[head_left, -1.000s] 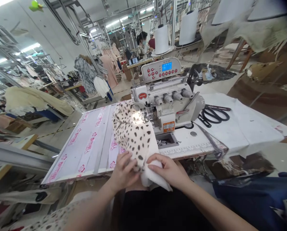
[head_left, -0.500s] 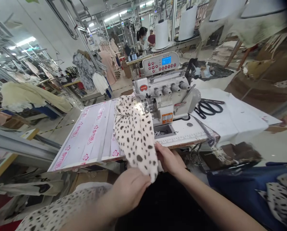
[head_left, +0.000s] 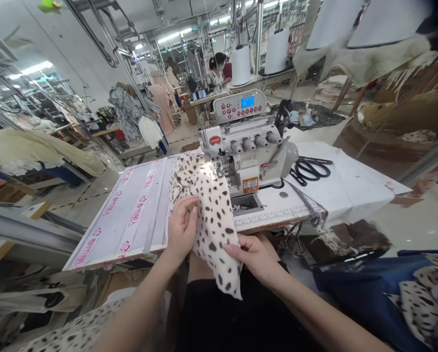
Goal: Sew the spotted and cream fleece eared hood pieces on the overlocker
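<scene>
The spotted cloth's [head_left: 215, 232] near tip hangs off the bench [head_left: 134, 215], its edge pinched in the right hand [head_left: 256, 257]. The left hand [head_left: 181, 231] touches it, maybe pinching; I cannot tell. Farther off, it reaches the sewing machine [head_left: 250, 159], so it looks part done.

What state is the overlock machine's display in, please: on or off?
On: the display glows bright blue, with pale marks, on the control panel.
</scene>
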Available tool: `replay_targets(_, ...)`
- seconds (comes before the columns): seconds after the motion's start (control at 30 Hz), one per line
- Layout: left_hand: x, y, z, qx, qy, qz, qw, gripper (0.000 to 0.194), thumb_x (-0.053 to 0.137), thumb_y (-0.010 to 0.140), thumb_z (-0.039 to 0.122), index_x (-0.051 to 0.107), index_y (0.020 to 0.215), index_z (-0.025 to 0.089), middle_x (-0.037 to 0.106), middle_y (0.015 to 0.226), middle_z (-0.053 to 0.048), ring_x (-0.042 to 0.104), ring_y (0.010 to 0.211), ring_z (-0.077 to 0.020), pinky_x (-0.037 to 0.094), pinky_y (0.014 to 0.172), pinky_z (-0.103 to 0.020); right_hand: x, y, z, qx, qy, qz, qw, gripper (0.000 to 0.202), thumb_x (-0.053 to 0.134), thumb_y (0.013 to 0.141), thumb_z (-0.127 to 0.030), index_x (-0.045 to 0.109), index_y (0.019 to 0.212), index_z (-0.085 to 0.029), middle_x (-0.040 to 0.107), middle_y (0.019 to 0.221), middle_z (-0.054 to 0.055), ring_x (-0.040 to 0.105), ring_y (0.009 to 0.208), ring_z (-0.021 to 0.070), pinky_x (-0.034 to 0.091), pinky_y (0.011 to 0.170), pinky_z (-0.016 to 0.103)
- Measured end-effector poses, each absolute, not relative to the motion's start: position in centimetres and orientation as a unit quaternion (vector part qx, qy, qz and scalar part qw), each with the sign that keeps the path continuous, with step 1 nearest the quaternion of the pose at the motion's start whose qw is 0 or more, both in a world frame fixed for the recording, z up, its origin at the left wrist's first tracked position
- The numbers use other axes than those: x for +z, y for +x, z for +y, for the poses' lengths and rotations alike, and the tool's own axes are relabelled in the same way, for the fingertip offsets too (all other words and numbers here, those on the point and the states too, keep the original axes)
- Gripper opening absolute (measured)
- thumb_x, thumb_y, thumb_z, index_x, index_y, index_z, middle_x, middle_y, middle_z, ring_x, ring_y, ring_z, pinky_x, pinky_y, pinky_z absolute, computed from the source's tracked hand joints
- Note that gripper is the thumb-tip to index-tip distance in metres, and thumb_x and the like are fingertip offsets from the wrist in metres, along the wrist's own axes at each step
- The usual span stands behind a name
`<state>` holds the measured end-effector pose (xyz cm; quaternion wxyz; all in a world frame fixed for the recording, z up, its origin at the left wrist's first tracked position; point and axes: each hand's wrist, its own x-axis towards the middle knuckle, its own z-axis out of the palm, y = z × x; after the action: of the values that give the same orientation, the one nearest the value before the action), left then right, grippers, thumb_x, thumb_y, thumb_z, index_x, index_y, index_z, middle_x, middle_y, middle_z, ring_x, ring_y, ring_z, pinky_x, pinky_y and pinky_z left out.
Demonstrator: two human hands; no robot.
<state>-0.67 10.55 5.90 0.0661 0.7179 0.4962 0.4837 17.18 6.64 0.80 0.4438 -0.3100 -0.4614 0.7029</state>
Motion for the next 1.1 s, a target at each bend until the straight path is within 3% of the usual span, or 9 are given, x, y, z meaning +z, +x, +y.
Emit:
replay_targets(0.13,7.7,0.8,15.1,0.386,0.789,0.478,0.023,0.024,0.044,0.086,0.024,0.058,0.103,0.017,0.056,0.112,-0.006,0.047,0.107,-0.0182,0.037,0.096,-0.037,2.0,17.5,6.6,0.743,-0.302,-0.425,0.42,0.026,0.068,0.067,-0.04,0.066,0.07,-0.014,0.057,0.066,0.001,0.048,0.059,0.011,0.041,0.058,0.024)
replay_targets(0.27,8.2,1.2,17.1,0.293,0.82,0.491,0.0,0.027,0.041,0.087,0.027,0.062,0.098,0.016,0.059,0.106,-0.005,0.048,0.103,-0.0188,0.039,0.093,-0.036,1.5,17.7,6.6,0.734,-0.296,-0.434,0.43,0.026,0.068,0.068,-0.04,0.067,0.068,-0.014,0.059,0.071,0.002,0.049,0.065,0.0121,0.041,0.064,0.026)
replay_targets(0.5,8.6,0.3,18.7,0.24,0.833,0.499,0.007,0.032,0.036,0.088,0.03,0.062,0.101,0.018,0.058,0.103,-0.005,0.048,0.099,-0.0195,0.04,0.089,-0.037,1.0,17.8,8.0,0.689,-0.326,-0.489,0.425,0.031,0.063,0.07,-0.045,0.063,0.064,-0.014,0.056,0.068,0.002,0.049,0.064,0.0142,0.042,0.065,0.028)
replay_targets(0.67,8.9,-0.3,21.2,0.222,0.843,0.49,0.016,0.032,0.035,0.087,0.029,0.065,0.091,0.018,0.059,0.093,-0.007,0.051,0.09,-0.021,0.043,0.082,-0.039,0.6,17.8,10.0,0.622,-0.329,-0.555,0.443,0.031,0.058,0.076,-0.043,0.061,0.063,-0.015,0.059,0.074,0.004,0.053,0.073,0.0174,0.043,0.071,0.029)
replay_targets(0.8,9.5,-0.8,23.1,0.227,0.846,0.48,0.052,0.028,0.038,0.084,0.027,0.065,0.085,0.018,0.057,0.103,-0.007,0.05,0.1,-0.0227,0.039,0.09,-0.04,0.6,17.4,11.4,0.559,-0.34,-0.607,0.45,0.03,0.054,0.079,-0.04,0.062,0.066,-0.015,0.059,0.078,0.005,0.053,0.076,0.0181,0.043,0.072,0.03)
replay_targets(0.9,9.3,-1.5,23.4,0.286,0.82,0.49,0.08,0.025,0.041,0.083,0.027,0.064,0.089,0.019,0.054,0.109,-0.007,0.049,0.104,-0.0215,0.036,0.094,-0.039,0.8,17.1,11.6,0.562,-0.35,-0.6,0.449,0.025,0.058,0.076,-0.04,0.063,0.075,-0.015,0.061,0.079,0.004,0.054,0.077,0.019,0.044,0.074,0.031)
replay_targets(1.0,7.3,-2.6,21.0,0.46,0.688,0.555,0.087,0.024,0.046,0.082,0.032,0.058,0.098,0.019,0.053,0.109,-0.007,0.047,0.107,-0.0198,0.035,0.096,-0.038,0.7,16.9,10.9,0.64,-0.335,-0.534,0.439,0.028,0.064,0.071,-0.04,0.062,0.087,-0.016,0.064,0.085,0.004,0.056,0.079,0.0193,0.045,0.074,0.032)
replay_targets(1.1,3.8,-3.4,15.9,0.574,0.501,0.612,0.212,0.031,0.05,0.08,0.039,0.049,0.106,0.021,0.051,0.111,-0.007,0.048,0.106,-0.0186,0.04,0.091,-0.036,0.3,17.0,9.8,0.71,-0.318,-0.465,0.423,0.031,0.068,0.068,-0.039,0.063,0.087,-0.015,0.065,0.085,0.004,0.058,0.076,0.0178,0.046,0.071,0.031)
